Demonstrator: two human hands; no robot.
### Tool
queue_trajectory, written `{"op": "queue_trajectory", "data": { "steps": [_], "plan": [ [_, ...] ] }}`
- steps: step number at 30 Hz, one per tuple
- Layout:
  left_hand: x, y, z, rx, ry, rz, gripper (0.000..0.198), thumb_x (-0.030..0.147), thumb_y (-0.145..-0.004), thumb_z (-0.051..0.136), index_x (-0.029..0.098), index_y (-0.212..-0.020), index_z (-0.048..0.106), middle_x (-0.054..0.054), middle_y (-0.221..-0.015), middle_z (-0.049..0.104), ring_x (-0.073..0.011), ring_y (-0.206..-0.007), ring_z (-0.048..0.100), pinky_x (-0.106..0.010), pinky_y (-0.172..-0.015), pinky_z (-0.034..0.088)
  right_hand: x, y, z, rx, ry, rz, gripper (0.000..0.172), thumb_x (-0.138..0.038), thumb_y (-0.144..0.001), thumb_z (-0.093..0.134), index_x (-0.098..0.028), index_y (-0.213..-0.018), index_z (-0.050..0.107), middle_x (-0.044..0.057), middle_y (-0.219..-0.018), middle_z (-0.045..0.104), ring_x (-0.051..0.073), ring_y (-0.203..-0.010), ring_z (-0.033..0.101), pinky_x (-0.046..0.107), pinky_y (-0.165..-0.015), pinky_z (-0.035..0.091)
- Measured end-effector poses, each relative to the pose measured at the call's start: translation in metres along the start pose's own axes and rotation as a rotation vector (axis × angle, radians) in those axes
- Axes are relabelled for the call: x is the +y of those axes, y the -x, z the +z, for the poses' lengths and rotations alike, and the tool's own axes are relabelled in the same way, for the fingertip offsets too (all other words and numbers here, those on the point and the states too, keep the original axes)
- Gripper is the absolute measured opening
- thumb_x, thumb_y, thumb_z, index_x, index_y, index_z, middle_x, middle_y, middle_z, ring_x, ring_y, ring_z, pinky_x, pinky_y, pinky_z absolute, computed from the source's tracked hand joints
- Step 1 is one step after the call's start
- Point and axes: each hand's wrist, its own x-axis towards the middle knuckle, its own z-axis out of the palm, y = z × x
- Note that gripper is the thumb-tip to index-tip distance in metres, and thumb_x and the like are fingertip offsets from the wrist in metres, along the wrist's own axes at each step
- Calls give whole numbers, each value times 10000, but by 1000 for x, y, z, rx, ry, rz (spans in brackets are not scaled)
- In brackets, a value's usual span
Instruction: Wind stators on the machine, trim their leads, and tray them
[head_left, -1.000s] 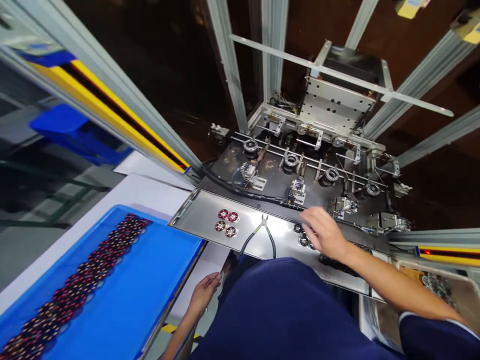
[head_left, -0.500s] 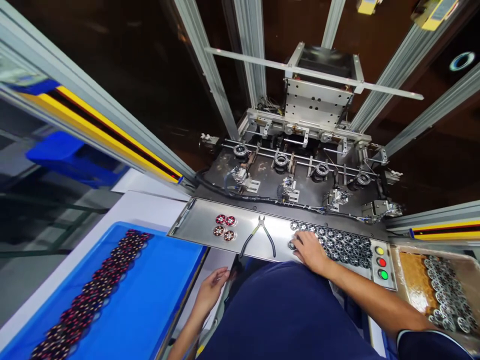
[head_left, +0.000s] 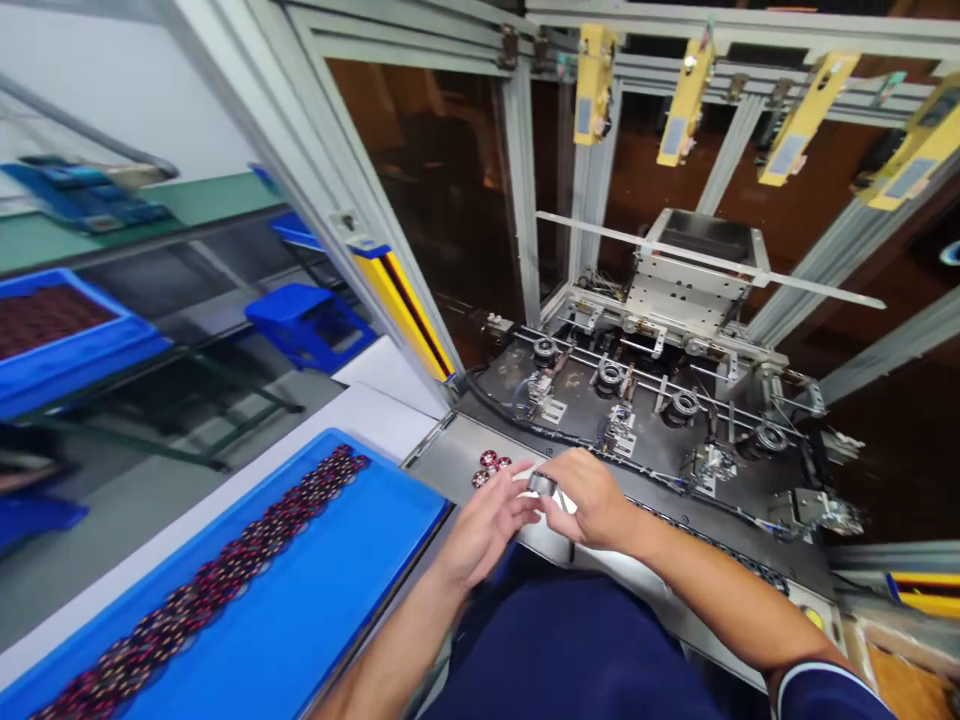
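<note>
My right hand [head_left: 592, 500] pinches a small grey metal ring-shaped part [head_left: 541, 484] between thumb and fingers, raised over the steel ledge [head_left: 439, 462]. Close on its left is my left hand [head_left: 487, 530], its fingers stretched out and apart; whether the fingertips touch the part I cannot tell. Several red and dark round coil parts [head_left: 489, 459] lie on the ledge just beyond my left fingers. The cutting pliers are mostly covered by my hands. My right forearm hides much of the row of grey metal parts.
A blue tray [head_left: 390, 590] at the left holds a long overlapping row of red-black coil parts [head_left: 247, 545]. Ahead is a machine bed with several round fixtures [head_left: 610, 376]. A yellow light-curtain post [head_left: 409, 315] edges the left side. A blue stool [head_left: 307, 320] stands beyond.
My right hand has lifted a grey metal part from the row and moved left with it. My left hand has risen to meet it. The view has swung left and up.
</note>
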Motion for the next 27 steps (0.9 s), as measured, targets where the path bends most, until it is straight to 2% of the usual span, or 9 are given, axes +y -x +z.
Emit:
{"op": "queue_trajectory", "data": {
  "steps": [3,7,12,15,18,20,22,23,27],
  "plan": [
    [20,4,16,-38,176,89,706,637,-746,756,189,-1270,608,-48,-911,714,-182,-815,686,-322,-792,564,-13,-36,-20,148,-133,-116,303,-245,-959,518,-151,-1246,526,126,-1032,708,222,-899,628,383,-782,517],
    [33,15,20,-86,416,172,551,380,-786,829,259,-1274,602,-3,-923,719,-113,-760,677,-238,-750,548,-18,-50,-32,240,-276,-148,310,-227,-936,581,-203,-1243,549,95,-964,714,228,-841,646,392,-747,529],
    [32,14,21,-49,477,224,351,395,-821,794,209,-1100,691,-29,-933,738,-133,-844,695,-228,-788,548,-19,-52,-29,311,-278,-86,361,-211,-887,637,-261,-1239,577,102,-995,678,251,-874,640,418,-742,543],
    [31,12,26,-34,484,229,423,439,-777,824,206,-1109,702,-37,-967,733,-146,-880,696,-243,-832,553,-21,-52,-25,394,-228,-82,349,-175,-887,614,-276,-1221,591,84,-906,663,239,-774,618,407,-667,525],
    [33,11,28,-6,416,231,467,425,-728,864,227,-1120,706,-34,-985,734,-151,-881,698,-236,-820,555,-21,-50,-31,413,-234,-90,407,-153,-875,644,-253,-1264,579,114,-974,678,257,-855,638,429,-709,546],
    [35,11,26,11,328,236,449,416,-729,863,233,-1113,716,-43,-985,744,-162,-847,702,-246,-783,561,-17,-49,-41,329,-343,-78,366,-170,-890,650,-238,-1248,614,157,-1160,662,273,-1035,646,456,-813,573],
    [34,12,22,-10,228,244,466,431,-729,857,235,-1131,725,-63,-987,752,-177,-796,701,-265,-739,564,-11,-49,-56,158,-521,-19,209,-200,-932,616,-238,-1121,696,152,-1288,629,266,-1229,595,458,-931,568],
    [34,13,20,-29,181,244,477,439,-728,855,236,-1141,728,-72,-990,754,-183,-771,700,-276,-722,565,-8,-50,-64,61,-623,16,156,-208,-951,596,-236,-1029,728,132,-1255,656,253,-1301,555,446,-983,553],
    [29,16,12,-123,42,208,509,463,-725,847,241,-1170,740,-94,-983,762,-209,-730,704,-323,-730,578,4,-55,-86,-251,-949,54,211,-174,-956,588,-207,-797,722,68,-886,739,188,-1438,422,379,-1143,430]
  ]
}}
